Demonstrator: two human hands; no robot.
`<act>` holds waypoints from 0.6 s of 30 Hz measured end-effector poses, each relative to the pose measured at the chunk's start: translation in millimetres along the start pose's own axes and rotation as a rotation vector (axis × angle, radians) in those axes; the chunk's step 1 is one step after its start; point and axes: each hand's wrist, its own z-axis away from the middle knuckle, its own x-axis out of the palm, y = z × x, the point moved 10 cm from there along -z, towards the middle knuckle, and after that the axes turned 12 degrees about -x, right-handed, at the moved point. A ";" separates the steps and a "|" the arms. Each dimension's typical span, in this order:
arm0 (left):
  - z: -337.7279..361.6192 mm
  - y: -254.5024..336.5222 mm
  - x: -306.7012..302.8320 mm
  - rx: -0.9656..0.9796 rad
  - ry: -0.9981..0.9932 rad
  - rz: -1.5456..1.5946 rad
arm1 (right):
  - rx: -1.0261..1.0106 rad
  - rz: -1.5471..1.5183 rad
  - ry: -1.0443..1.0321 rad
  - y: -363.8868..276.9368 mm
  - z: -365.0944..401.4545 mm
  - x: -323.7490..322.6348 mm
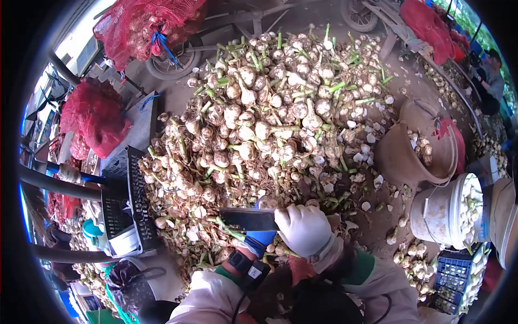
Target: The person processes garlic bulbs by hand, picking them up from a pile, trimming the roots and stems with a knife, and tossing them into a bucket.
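My right hand (305, 229), in a white glove, is wrapped round the handle of a broad, dark-bladed knife (248, 219). The blade points left and crosses in front of my left hand (261, 237), which wears a blue glove. Most of the left fingers are hidden behind the blade. A garlic bulb (267, 202) shows just above the blade, against a blue fingertip, and the left hand appears closed on it. Beyond both hands rises a large heap of garlic bulbs (259, 129) with roots and cut green stems.
A brown tub (389, 154) with some garlic lies tipped at the right. Nearer stand a white bucket (434, 216) of pale stems or cloves and a blue crate (452, 275). Left are a black crate (141, 200) and red mesh sacks (94, 116). A person (491, 81) sits far right.
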 end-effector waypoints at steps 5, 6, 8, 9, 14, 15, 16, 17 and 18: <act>39.5 91.7 46.4 0.219 0.060 -0.794 | -0.129 -0.002 -0.116 0.0 7.4 22.4; 42.3 96.6 34.6 0.144 0.175 -0.661 | -0.117 -0.055 -0.194 19.9 16.7 40.1; 47.1 108.6 26.8 0.032 0.305 -0.472 | 0.538 -0.203 -0.066 129.8 83.5 87.0; 43.5 111.2 25.1 -0.002 0.323 -0.425 | 0.759 -0.245 -0.074 153.1 102.6 77.6; 27.2 89.6 16.0 0.112 0.250 -0.599 | 0.529 -0.458 0.027 60.9 52.8 38.0; 24.8 60.0 8.9 0.145 0.251 -0.820 | 0.319 -0.439 0.039 36.7 33.2 26.4; 16.2 8.2 4.4 0.362 0.302 -1.121 | 0.161 -0.339 0.008 21.4 20.4 22.9; 21.6 21.3 7.1 -0.032 0.113 -0.390 | 0.005 -0.237 -0.021 5.5 12.8 21.4; 21.6 15.6 7.3 0.119 0.177 -0.784 | 0.006 -0.241 -0.022 1.9 13.4 22.9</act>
